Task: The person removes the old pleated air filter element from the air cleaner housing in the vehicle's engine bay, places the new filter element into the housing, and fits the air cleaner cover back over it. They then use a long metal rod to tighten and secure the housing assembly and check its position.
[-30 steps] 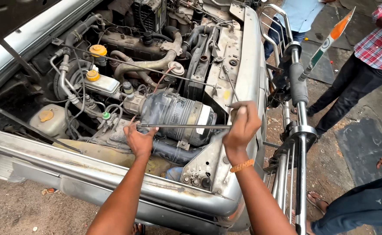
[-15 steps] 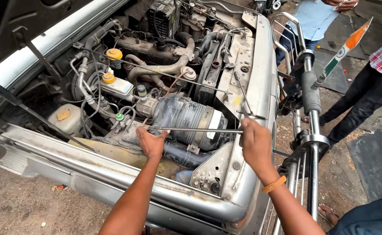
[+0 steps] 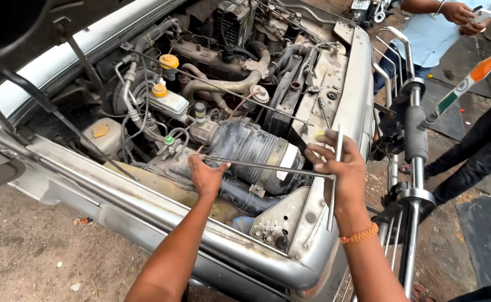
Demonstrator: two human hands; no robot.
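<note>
T-handle wrench (image 3: 290,168) shaft lies crosswise over engine bay (image 3: 228,84): right hand (image 3: 340,168) clasps crossbar, left hand (image 3: 206,176) closed around far tip.

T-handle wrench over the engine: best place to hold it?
Grip the crossbar from the bumper side, as the right hand does: it stands upright, clear of the engine. The left hand steadies the shaft near its tip.

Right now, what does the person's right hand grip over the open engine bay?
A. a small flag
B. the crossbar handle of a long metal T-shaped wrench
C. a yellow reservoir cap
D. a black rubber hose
B: the right hand closes on the crossbar of the long metal T-shaped wrench, while the left hand steadies its far end.
</note>
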